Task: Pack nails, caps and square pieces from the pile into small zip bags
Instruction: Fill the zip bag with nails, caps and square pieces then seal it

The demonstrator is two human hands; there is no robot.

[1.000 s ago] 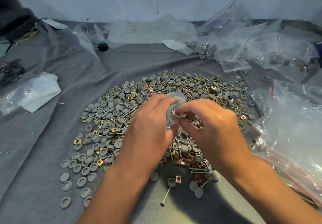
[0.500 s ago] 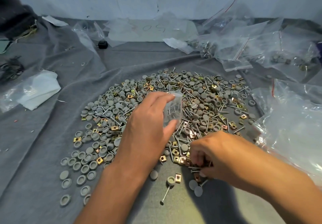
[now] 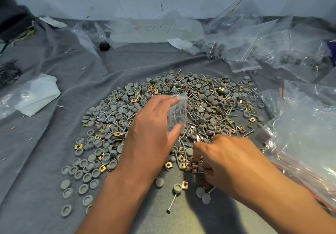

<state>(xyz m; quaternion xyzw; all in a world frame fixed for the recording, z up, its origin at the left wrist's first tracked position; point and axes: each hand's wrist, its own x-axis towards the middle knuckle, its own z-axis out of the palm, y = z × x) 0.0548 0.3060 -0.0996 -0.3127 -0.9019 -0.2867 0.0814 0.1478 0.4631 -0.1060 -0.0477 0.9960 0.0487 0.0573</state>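
Zip bag (image 3: 177,113), sheet (image 3: 156,31) marked "05"

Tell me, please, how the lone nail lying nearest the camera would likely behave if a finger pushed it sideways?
The lone nail looks thin, round-shanked and rigid, so it would probably roll or pivot rather than bend. The wrinkled grey cloth beneath may damp that rolling. Its wider head would likely make it swing in an arc.
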